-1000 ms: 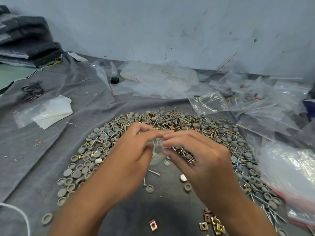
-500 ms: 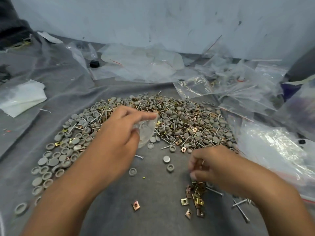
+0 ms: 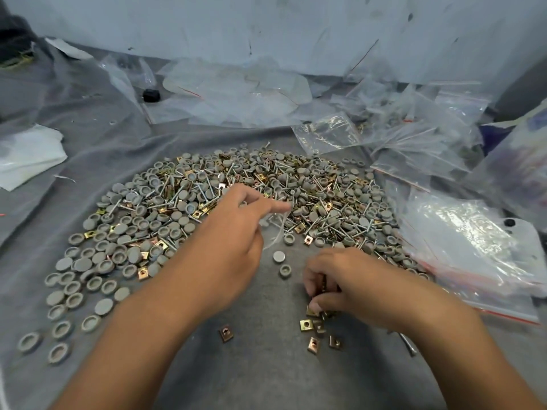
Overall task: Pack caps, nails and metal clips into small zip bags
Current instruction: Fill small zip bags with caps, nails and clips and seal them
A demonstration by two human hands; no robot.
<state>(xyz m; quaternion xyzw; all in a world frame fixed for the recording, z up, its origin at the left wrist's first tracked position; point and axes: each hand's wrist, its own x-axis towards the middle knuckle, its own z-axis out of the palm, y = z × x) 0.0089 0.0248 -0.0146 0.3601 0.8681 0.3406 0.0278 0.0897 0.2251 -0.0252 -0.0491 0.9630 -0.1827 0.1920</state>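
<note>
A wide heap of grey caps, steel nails and brass metal clips [image 3: 236, 199] covers the grey cloth [image 3: 266, 374]. My left hand [image 3: 233, 241] holds a small clear zip bag [image 3: 273, 229] over the heap's near edge, forefinger stretched right. My right hand [image 3: 343, 282] is curled over a little cluster of brass clips [image 3: 318, 327] in front of the heap and pinches several of them. Two loose caps [image 3: 281, 263] lie between my hands. One clip [image 3: 225, 333] lies alone nearer to me.
Clear zip bags [image 3: 420, 137] lie piled at the back right, and a big plastic bag [image 3: 470, 247] lies to the right of the heap. White folded plastic [image 3: 26, 155] sits at the left. A small black object [image 3: 151, 95] rests near the back wall.
My right hand left the bag, dropped toward me to the clip cluster and closed on clips. My left hand kept the bag and stayed over the heap. The view shifted left and down.
</note>
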